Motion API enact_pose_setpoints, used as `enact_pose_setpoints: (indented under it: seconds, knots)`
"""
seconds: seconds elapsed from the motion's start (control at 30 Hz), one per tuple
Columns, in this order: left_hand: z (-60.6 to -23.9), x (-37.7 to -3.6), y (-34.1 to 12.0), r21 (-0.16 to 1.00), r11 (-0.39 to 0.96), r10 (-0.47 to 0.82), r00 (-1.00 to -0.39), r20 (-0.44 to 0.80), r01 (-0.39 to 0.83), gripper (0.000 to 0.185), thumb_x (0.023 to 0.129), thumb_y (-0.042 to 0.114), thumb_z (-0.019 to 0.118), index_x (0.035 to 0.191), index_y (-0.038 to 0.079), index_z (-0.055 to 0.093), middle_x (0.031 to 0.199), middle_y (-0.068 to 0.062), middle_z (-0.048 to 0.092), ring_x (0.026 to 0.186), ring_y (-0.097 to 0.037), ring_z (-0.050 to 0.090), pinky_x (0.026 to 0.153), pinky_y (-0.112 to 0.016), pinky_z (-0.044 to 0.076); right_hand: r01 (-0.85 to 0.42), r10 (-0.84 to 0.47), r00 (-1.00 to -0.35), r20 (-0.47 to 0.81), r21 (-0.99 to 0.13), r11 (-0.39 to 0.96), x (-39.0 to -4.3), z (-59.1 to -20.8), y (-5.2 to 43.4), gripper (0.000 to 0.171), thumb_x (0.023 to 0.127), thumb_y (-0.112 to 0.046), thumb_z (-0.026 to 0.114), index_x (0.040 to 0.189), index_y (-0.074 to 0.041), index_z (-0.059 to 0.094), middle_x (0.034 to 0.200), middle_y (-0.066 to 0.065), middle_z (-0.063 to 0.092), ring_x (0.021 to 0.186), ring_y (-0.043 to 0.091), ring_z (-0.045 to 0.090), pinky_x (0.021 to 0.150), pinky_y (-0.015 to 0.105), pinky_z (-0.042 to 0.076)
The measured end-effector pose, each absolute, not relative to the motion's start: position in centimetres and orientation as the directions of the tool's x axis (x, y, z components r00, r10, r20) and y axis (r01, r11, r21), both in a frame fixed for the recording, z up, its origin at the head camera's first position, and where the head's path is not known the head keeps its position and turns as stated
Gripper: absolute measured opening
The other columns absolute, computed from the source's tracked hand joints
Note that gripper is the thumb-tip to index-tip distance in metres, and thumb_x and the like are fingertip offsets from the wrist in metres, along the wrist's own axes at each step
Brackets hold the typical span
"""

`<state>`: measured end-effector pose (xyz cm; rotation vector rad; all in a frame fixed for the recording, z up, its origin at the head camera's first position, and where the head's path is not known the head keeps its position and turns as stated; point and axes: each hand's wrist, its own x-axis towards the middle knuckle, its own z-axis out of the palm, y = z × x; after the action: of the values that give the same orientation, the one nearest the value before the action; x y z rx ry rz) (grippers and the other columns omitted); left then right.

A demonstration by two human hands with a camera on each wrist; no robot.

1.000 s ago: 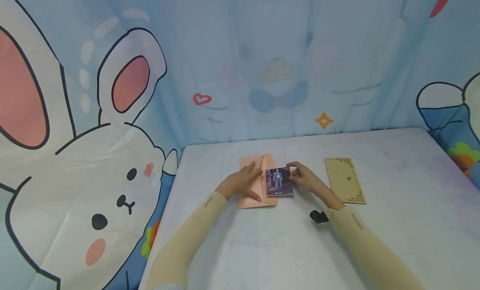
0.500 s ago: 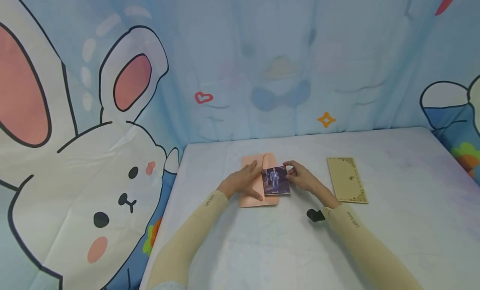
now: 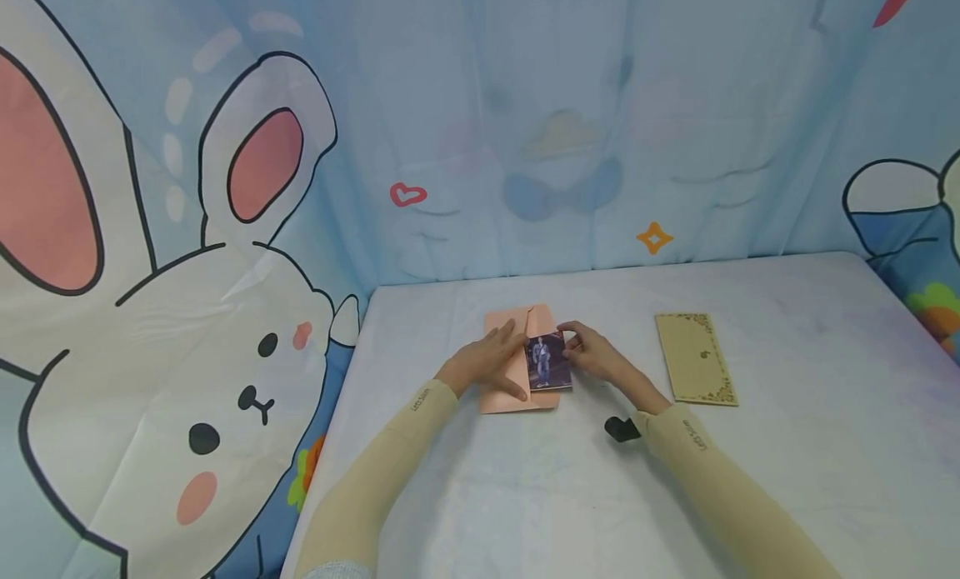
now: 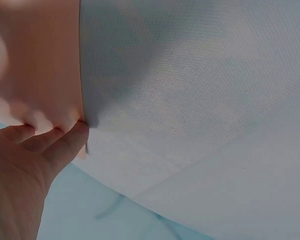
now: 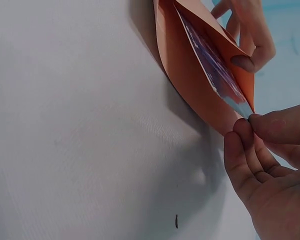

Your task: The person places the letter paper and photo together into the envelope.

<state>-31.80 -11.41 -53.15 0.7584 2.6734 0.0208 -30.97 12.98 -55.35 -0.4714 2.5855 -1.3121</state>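
A salmon-pink envelope (image 3: 502, 400) lies on the table, its mouth facing right and gaping in the right wrist view. My left hand (image 3: 485, 362) rests across its top with spread fingers. In the left wrist view the fingertips (image 4: 81, 129) press on the envelope near its edge. My right hand (image 3: 596, 352) pinches a photo (image 3: 549, 362) of a standing figure by its outer edge, between thumb and fingers. The photo's left part is inside the envelope mouth, as the right wrist view shows the photo (image 5: 215, 67) between the paper layers.
A cream-yellow card with an ornate printed border (image 3: 697, 358) lies on the table to the right. A black piece (image 3: 622, 430) shows at the right sleeve cuff. A cartoon-printed curtain (image 3: 465, 146) hangs along the table's back and left side.
My right hand has moved left with the photo, which now reaches deeper into the envelope. The left hand stays in place on the envelope.
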Motion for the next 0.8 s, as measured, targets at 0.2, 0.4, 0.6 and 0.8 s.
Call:
enact_pose_setpoints:
  seconds: [0.2,0.4,0.6,0.8]
  knots:
    - [-53.1,-31.8,-11.3,0.094,0.851,0.516,-0.79,-0.33,0.517,0.112,0.072,0.077,0.071,0.159,0.03,0.02,0.171,-0.012,0.003,0.154,-0.037,0.021,0.113,-0.055,0.04,-0.194,-0.374,-0.927,-0.035,-0.809,0.555,-30.8,-55.3,12.3,0.049,0.098,0.0,0.057,0.143,0.007,0.042,0.105,0.024,0.063,0.089,0.027,0.063,0.075,0.034,0.051]
    - [-53.2,-31.7,-11.4,0.098,0.844,0.528,-0.785,-0.322,0.528,0.109,0.073,0.077,0.071,0.158,0.03,0.021,0.171,-0.012,0.003,0.154,-0.039,0.022,0.111,-0.055,0.042,-0.202,-0.375,-0.927,-0.035,-0.794,0.574,-31.0,-55.8,11.6,0.049,0.097,0.0,0.058,0.144,0.006,0.043,0.105,0.022,0.064,0.091,0.027,0.063,0.08,0.039,0.053]
    - [-53.2,-31.8,-11.5,0.101,0.84,0.535,-0.783,-0.317,0.533,0.105,0.073,0.076,0.071,0.155,0.031,0.022,0.17,-0.013,0.005,0.153,-0.04,0.024,0.11,-0.055,0.044,-0.203,-0.372,-0.927,-0.044,-0.776,0.597,-31.0,-55.6,10.5,0.049,0.096,0.002,0.057,0.142,0.007,0.044,0.104,0.022,0.064,0.089,0.026,0.061,0.076,0.035,0.051]
    - [-53.3,-31.8,-11.6,0.102,0.835,0.543,-0.779,-0.313,0.541,0.109,0.074,0.077,0.07,0.158,0.03,0.02,0.171,-0.012,0.003,0.154,-0.039,0.022,0.11,-0.055,0.043,-0.203,-0.385,-0.92,-0.071,-0.755,0.623,-31.3,-55.6,9.7,0.049,0.096,0.002,0.057,0.143,0.007,0.044,0.103,0.021,0.065,0.088,0.025,0.061,0.075,0.035,0.051]
